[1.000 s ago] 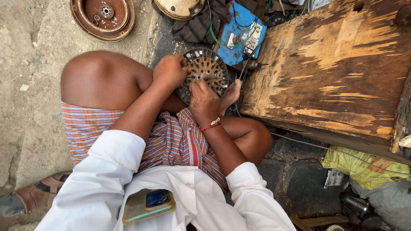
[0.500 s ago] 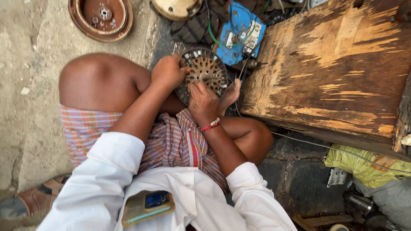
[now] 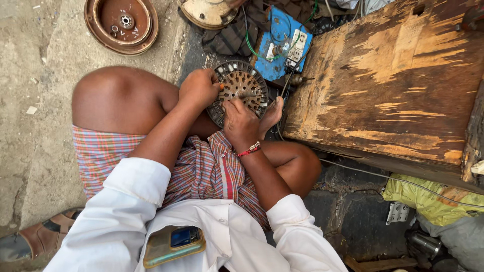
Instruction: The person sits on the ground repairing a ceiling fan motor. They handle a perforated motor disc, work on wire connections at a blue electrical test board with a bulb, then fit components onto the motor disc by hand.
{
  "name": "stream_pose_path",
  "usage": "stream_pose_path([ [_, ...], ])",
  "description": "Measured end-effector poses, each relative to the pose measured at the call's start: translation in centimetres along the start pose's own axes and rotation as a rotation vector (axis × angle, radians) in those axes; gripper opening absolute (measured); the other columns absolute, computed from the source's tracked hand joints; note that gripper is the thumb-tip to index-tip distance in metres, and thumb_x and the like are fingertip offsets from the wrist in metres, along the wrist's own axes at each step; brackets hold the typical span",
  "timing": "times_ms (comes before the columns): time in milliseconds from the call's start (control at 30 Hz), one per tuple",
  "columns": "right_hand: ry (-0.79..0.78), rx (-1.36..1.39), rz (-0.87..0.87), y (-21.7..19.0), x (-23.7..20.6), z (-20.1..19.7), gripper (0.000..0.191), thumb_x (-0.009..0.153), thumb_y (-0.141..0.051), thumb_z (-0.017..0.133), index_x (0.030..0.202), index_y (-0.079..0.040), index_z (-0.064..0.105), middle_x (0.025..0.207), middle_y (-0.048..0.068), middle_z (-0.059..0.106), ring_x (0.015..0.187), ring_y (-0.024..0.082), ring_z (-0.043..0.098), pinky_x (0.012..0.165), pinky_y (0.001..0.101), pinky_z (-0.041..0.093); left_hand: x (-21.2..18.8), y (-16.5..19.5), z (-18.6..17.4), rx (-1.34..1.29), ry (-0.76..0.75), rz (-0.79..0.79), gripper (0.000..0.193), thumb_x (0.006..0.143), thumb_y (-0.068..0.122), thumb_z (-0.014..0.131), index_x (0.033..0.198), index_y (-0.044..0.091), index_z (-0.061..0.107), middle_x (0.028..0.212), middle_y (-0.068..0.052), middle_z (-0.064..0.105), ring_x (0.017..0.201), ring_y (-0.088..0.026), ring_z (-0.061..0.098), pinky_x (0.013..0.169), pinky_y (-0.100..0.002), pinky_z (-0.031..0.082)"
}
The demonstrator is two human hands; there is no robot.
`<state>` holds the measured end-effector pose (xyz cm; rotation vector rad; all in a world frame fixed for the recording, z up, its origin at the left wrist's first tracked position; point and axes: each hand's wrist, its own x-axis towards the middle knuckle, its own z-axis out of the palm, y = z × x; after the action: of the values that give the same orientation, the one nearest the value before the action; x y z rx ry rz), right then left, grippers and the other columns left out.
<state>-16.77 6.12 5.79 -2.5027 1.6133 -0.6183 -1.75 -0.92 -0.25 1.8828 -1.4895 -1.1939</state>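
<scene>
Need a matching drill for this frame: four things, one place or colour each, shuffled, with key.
Things:
1. round metal disc
2. brown dish
3. switch board
4. wooden board

Descriptions:
A. blue, with wires, just beyond the disc
B. under both hands, left hand and right hand
C. large, worn, on the right
D. on the ground, top left

Pairs: 1-B, 2-D, 3-A, 4-C
</scene>
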Motion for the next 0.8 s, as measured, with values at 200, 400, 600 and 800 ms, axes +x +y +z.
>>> stream_pose_path([
  [200,-0.037,-0.021,0.066,0.2,-0.4,0.6,0.012,0.095,-0.006,0.069,0.107,-0.008,0.073,0.099,0.006,0.069,0.076,0.025,0.071,0.07,0.0371,0.058,0.2,0.0,0.0,-0.006,0.034,0.058,0.021,0.084,0.031,0.081,0.092,0.012,0.076,0.097,-0.016,0.074,0.096,-0.037,0.071,0.081,-0.05,0.054],
  [400,0.047,-0.091,0.115,0.0,0.1,0.9,0.02,0.089,-0.004,0.068,0.109,-0.006,0.073,0.104,0.008,0.071,0.08,0.028,0.072,0.07,0.0392,0.058,0.4,0.1,-0.2,-0.011,-0.027,0.009,0.023,0.083,0.033,0.082,0.093,0.012,0.076,0.096,-0.015,0.075,0.096,-0.036,0.071,0.083,-0.049,0.055],
  [600,0.035,-0.064,0.104,-1.3,0.5,1.0,0.024,0.088,-0.004,0.067,0.111,-0.005,0.071,0.109,0.01,0.07,0.083,0.031,0.072,0.075,0.0405,0.059,0.7,0.0,-0.3,-0.026,-0.044,-0.056,0.023,0.081,0.033,0.082,0.093,0.013,0.076,0.096,-0.015,0.075,0.096,-0.036,0.071,0.082,-0.049,0.055],
  [800,0.029,-0.059,0.147,-1.8,1.0,1.4,0.012,0.095,-0.009,0.068,0.107,-0.007,0.071,0.099,0.01,0.069,0.08,0.033,0.071,0.072,0.0428,0.057,0.6,0.1,-0.6,-0.058,-0.055,-0.055,0.027,0.078,0.034,0.084,0.091,0.012,0.076,0.095,-0.014,0.076,0.094,-0.035,0.072,0.08,-0.049,0.055],
])
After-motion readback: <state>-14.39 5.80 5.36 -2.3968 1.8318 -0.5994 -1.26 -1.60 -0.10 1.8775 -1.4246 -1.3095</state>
